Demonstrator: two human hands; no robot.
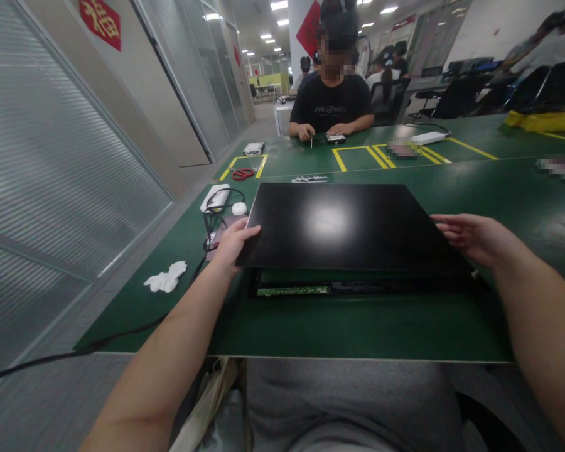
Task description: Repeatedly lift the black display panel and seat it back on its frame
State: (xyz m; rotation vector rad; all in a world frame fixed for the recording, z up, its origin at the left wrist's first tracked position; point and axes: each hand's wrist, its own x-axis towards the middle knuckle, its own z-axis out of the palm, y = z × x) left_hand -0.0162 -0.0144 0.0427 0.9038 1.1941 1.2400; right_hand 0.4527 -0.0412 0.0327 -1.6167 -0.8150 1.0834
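A large, flat black display panel [329,226] with a glossy light reflection lies between my hands, raised over a thin black frame [381,287]. A green circuit board strip [292,290] shows along the frame's near side; the panel hides the rest. My left hand [235,245] grips the panel's left edge, thumb on top and fingers mostly hidden below. At the right edge, my right hand [475,238] presses against the panel's side with its fingers fairly straight; its thumb is hard to make out.
Left of the panel are a white box-shaped device [215,198], a black cable [206,229], a small white case [239,209] and crumpled tissue [166,277]. Beyond lie red-handled scissors [243,174] and small metal tools [309,179]. Across the green table [358,333], a person [332,100] handles small parts.
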